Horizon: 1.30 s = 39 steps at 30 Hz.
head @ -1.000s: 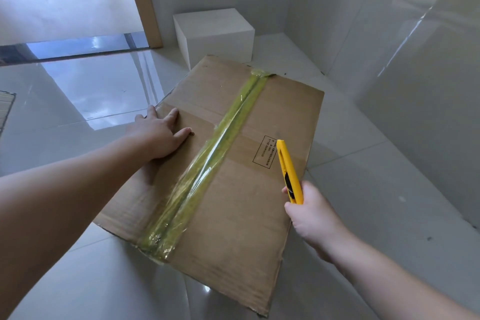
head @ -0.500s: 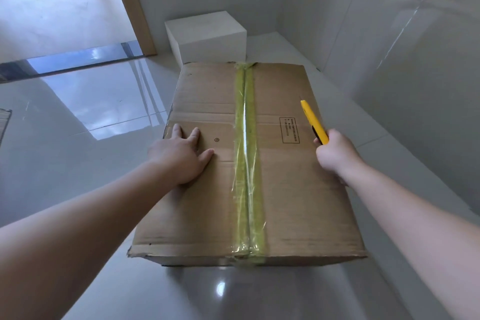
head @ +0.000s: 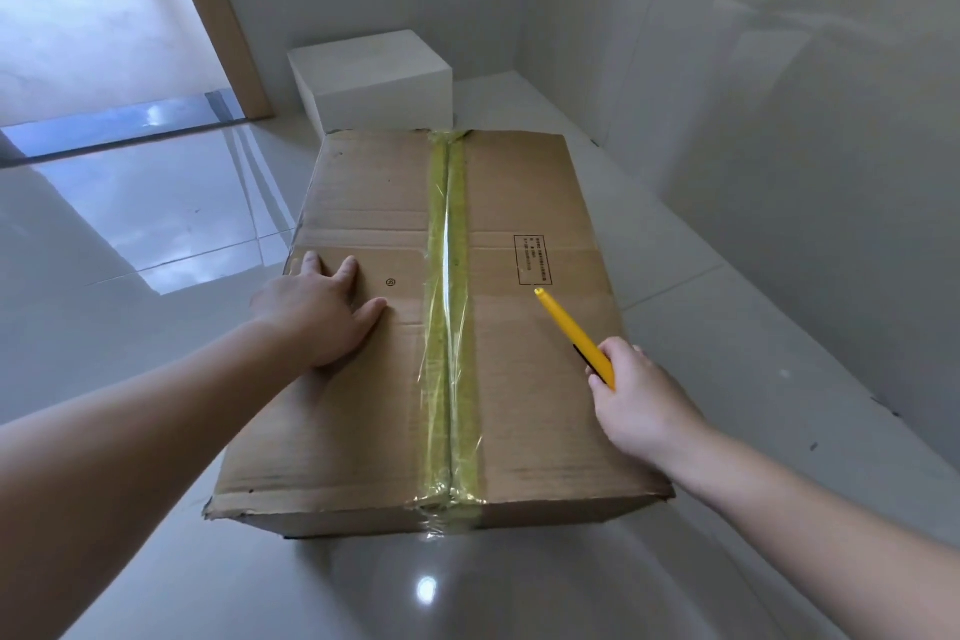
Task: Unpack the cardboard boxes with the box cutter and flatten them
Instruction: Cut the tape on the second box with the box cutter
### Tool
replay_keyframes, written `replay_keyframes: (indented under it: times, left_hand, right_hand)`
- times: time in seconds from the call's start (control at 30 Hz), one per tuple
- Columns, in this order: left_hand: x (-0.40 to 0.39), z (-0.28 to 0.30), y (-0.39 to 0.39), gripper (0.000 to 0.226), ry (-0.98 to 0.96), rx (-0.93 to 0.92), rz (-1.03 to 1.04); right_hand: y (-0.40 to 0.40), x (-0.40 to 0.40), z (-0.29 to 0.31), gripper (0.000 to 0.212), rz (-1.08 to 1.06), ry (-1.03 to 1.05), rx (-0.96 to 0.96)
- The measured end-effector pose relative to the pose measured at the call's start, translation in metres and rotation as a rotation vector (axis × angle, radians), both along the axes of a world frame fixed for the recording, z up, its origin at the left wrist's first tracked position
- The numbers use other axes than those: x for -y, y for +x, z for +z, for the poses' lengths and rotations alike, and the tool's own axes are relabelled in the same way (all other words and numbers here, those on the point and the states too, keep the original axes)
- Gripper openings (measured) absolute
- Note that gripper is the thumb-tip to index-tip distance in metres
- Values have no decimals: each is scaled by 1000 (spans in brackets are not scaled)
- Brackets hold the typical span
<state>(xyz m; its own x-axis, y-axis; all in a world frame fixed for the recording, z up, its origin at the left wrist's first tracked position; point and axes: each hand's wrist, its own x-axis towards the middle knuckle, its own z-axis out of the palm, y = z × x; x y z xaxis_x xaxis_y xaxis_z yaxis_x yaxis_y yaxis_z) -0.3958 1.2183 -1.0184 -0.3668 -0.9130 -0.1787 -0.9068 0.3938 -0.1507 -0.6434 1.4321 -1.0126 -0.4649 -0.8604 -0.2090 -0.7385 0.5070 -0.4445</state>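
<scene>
A glossy pale tiled floor (head: 156, 234) carries the brown cardboard box (head: 363, 431), which lies closed and sealed along its middle by a wrinkled strip of yellow-green tape (head: 449, 327). The left hand (head: 319, 312) presses flat with straight fingers on the box's left flap, while the right hand (head: 636, 400) grips a yellow box cutter (head: 569, 330) whose tip points at a small printed frame of text (head: 532, 259), too small to read. Beyond the box a white block (head: 374, 78) sits in the corner of grey tiled walls (head: 779, 120), beside a wooden door frame (head: 218, 16).
</scene>
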Motion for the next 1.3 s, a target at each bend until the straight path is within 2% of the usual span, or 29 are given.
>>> replay_keyframes:
  times: [0.2,0.4,0.43,0.5,0.57,0.63,0.73,0.8,0.87,0.97,1.07,1.17,1.3]
  left_hand:
    - [-31,4,-15,82,26,0,64]
    - [-65,13,-16,79,220,-52,53]
    - [-72,17,-13,76,188,-55,-18]
    - [-91,29,-5,62,101,-94,-294]
    - [-113,45,2,43,149,-143,-553]
    - [-133,53,3,38,270,-28,-762]
    - [-149,49,-1,22,369,114,-907]
    - [-147,46,-10,10,364,167,-931]
    - [-142,46,-20,14,360,175,-981]
    - [-137,40,-28,22,342,157,-1093]
    - [-134,33,-28,26,341,106,-1165]
    - [-131,33,-22,26,322,94,-1218]
    - [-136,36,-19,20,346,102,-1206]
  right_hand:
    - [-38,57,4,24,-69,-8,-66]
    - [-66,84,8,21,-79,15,-106]
    - [-69,82,8,19,-90,0,-91]
    - [-73,75,12,18,-109,-38,-76]
    - [-75,67,20,14,-139,-85,-86]
    - [-77,52,31,14,-205,-143,-110]
    - [-73,25,44,18,-317,-219,-109]
    - [-64,2,52,22,-374,-239,-56]
    - [-51,-27,55,10,-422,-266,20]
    - [-23,-71,51,25,-506,-348,98]
    - [8,-107,42,18,-606,-391,160]
    - [44,-141,36,2,-720,-419,276]
    - [80,-164,33,9,-956,-540,508]
